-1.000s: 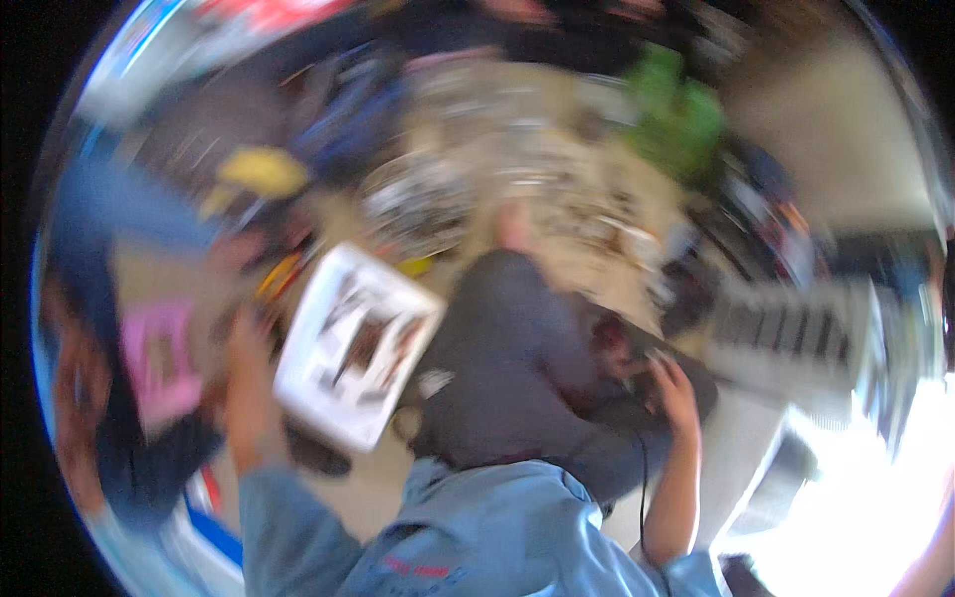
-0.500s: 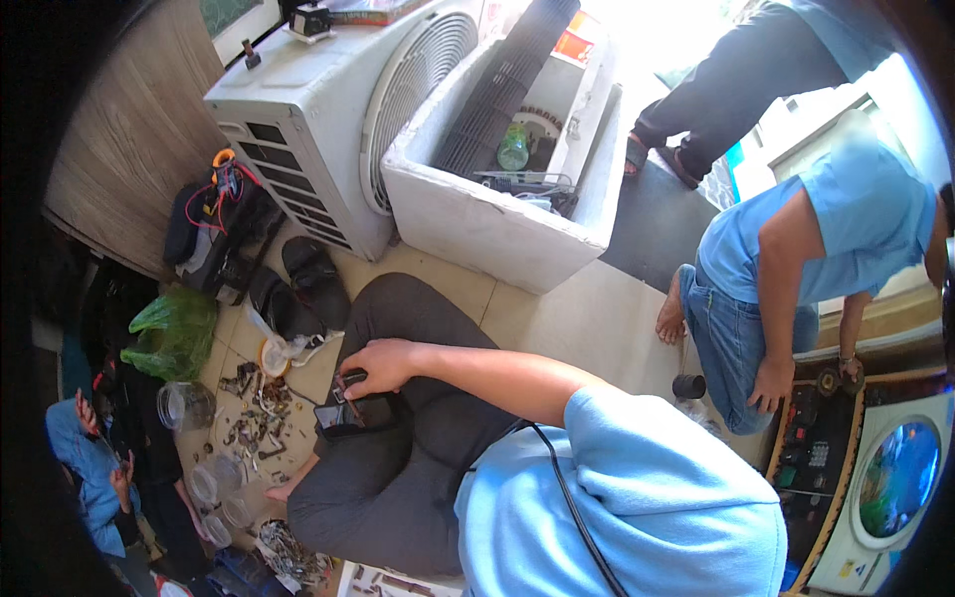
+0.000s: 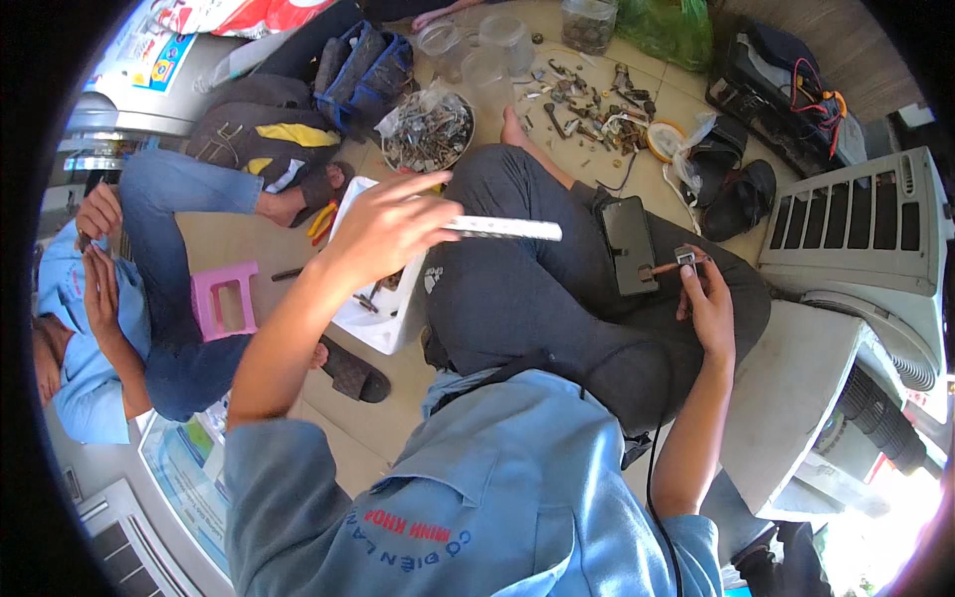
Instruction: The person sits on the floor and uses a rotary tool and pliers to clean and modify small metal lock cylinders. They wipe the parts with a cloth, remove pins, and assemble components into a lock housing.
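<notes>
My left hand is raised over a white tray beside my leg. Its fingers close round one end of a slim white bar with dark marks along its edge, which points right across my lap. Above my right thigh, my right hand pinches a small metal part with a copper-coloured stem. That stem reaches to the edge of a dark phone lying face up on my lap. Several small dark pieces lie in the tray, partly hidden by my left forearm.
Loose metal parts litter the floor ahead, near clear plastic jars and a bowl of metal bits. Black slippers and an air-conditioner unit stand right. Another person sits left, near a pink stool.
The view has turned strongly, bringing my left hand with the white bar and the tray into clear sight. My right hand still holds the small metal part by the phone.
</notes>
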`<state>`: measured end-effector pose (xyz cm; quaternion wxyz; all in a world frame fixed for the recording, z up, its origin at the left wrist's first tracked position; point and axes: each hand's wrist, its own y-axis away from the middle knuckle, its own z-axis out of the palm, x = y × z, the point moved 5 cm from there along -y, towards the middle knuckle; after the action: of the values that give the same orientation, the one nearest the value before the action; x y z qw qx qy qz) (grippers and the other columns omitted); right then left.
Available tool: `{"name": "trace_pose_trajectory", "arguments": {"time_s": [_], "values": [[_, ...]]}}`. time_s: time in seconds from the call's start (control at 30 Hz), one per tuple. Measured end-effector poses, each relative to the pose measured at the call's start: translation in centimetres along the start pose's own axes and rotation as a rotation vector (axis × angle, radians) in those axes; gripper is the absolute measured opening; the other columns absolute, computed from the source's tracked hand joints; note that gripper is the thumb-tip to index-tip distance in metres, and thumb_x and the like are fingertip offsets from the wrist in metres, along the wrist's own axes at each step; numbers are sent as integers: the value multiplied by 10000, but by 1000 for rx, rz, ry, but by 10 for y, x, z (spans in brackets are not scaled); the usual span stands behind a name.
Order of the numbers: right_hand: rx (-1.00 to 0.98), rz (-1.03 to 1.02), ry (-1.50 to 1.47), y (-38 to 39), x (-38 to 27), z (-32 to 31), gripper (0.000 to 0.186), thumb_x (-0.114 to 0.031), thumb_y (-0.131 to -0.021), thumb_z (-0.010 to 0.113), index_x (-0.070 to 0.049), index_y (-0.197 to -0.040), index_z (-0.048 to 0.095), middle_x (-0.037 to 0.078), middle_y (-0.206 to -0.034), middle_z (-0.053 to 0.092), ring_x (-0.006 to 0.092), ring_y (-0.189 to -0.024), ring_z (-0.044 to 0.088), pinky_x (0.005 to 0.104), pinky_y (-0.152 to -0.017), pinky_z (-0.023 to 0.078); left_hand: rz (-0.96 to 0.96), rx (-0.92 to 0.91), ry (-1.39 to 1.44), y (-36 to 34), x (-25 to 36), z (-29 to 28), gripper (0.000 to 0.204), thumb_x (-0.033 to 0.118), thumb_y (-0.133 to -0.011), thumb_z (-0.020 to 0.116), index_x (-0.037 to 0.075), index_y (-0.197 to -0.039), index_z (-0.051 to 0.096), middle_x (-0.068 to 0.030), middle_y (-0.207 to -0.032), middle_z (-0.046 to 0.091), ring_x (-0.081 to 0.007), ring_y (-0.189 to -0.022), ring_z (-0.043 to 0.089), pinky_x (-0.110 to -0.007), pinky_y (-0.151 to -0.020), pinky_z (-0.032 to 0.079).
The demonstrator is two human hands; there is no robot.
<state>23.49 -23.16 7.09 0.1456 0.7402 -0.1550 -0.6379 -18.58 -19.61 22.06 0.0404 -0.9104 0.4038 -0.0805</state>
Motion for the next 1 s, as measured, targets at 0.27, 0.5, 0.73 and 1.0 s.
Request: {"name": "trace_pose_trajectory", "arguments": {"time_s": [0.27,0.5,0.73,1.0], "values": [[43,-13,122,1,1,-3,458,-245,-1033,647,-94,-1458,568,-17,-747,573,68,-560,501,255,-511,430,186,-42,108,5,-7,77,369,289,-833,797,197,-1189,770,26,-1354,677,-291,-1385,537,-487,-1150,453],[-93,-134,-225,-2,-38,75,425,-220,-1021,650,22,-1369,607,-9,-802,587,69,-635,520,243,-541,413,-298,126,290,42,-6,98,603,161,-709,882,189,-1290,726,-59,-1285,661,-319,-1187,625,-426,-1007,531],[-360,0,-284,-34,-19,197,331,-315,-1088,558,-16,-1214,624,52,-883,638,97,-652,540,268,-588,444,-395,136,360,44,-13,94,556,185,-710,891,110,-1230,709,-89,-1184,638,-305,-1086,627,-432,-942,531],[-495,132,-485,-25,-13,191,518,-463,-1142,300,-9,-1230,535,202,-1055,749,144,-666,563,272,-674,482,-415,184,693,50,-18,97,264,230,-826,851,75,-993,717,-47,-875,656,-220,-747,646,-348,-675,504]]}}
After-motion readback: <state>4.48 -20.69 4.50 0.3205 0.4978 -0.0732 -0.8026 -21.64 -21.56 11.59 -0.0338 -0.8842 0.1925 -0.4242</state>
